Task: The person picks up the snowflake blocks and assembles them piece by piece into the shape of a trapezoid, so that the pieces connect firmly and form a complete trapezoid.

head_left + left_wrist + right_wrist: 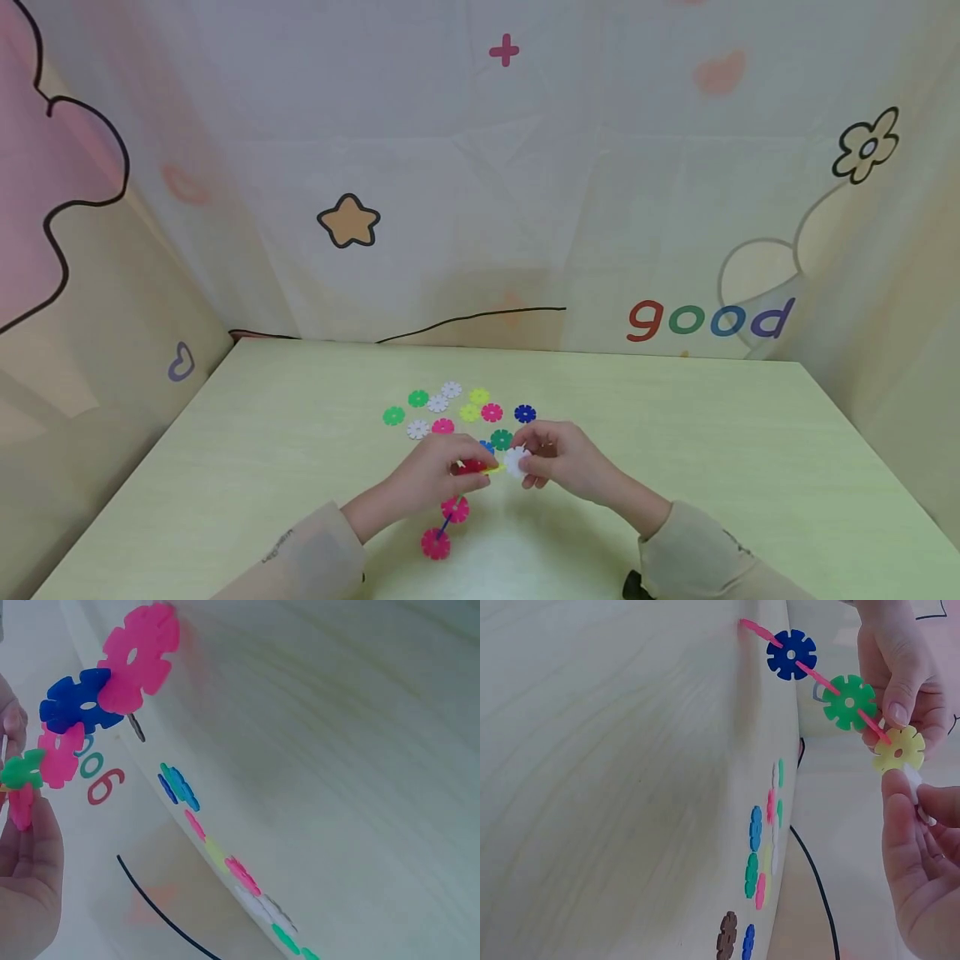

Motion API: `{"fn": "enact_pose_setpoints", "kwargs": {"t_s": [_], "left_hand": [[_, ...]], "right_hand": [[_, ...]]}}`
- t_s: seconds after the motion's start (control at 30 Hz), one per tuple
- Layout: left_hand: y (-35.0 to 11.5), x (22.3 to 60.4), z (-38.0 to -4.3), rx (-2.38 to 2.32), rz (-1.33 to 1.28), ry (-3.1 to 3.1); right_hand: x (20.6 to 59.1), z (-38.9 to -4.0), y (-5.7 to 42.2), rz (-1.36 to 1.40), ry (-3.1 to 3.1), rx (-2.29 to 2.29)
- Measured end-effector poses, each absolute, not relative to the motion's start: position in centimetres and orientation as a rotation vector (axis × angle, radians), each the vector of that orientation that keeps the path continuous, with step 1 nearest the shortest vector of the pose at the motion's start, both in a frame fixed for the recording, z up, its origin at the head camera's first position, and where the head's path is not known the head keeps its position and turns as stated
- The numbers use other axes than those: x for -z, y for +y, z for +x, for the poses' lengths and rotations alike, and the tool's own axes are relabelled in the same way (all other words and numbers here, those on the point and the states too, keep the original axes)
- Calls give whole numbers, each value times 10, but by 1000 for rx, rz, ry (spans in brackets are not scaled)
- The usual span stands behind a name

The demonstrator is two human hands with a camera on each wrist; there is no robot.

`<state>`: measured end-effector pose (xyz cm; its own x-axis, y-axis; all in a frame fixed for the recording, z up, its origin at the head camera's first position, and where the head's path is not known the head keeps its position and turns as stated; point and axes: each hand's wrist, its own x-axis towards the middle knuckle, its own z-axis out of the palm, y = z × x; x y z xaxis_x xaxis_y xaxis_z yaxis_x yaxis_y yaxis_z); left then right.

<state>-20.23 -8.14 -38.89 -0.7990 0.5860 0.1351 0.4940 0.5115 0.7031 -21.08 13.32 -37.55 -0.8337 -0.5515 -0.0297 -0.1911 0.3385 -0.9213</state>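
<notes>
My left hand (431, 475) holds the upper end of a chain of interlocking snowflake discs, pinching a pink disc (22, 806). Down from there run a green disc (849, 703), another pink one, a dark blue disc (791, 655) and a pink end disc (436, 544), low over the tabletop. At the held end, a yellow disc (898, 750) sticks out past the left fingers. My right hand (566, 458) pinches a white disc (516, 461) between thumb and fingers. In the right wrist view the white disc meets the edge of the yellow one.
Loose discs lie scattered on the pale table (712, 483) beyond the hands, among them green (393, 416), white (418, 429), yellow (478, 397), pink (492, 412) and dark blue (525, 413) ones. A brown disc (726, 937) shows in the right wrist view. A printed curtain (450, 167) hangs behind.
</notes>
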Motion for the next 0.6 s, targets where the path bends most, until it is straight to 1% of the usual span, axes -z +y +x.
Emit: {"fn": "enact_pose_setpoints", "kwargs": {"t_s": [0.23, 0.6], "left_hand": [[-81, 390, -197, -1059, 1148, 2728], [-80, 386, -186, -972, 1307, 2790]], "right_hand": [[374, -206, 131, -615, 2246, 1504], [381, -198, 128, -638, 2211, 1530]]}}
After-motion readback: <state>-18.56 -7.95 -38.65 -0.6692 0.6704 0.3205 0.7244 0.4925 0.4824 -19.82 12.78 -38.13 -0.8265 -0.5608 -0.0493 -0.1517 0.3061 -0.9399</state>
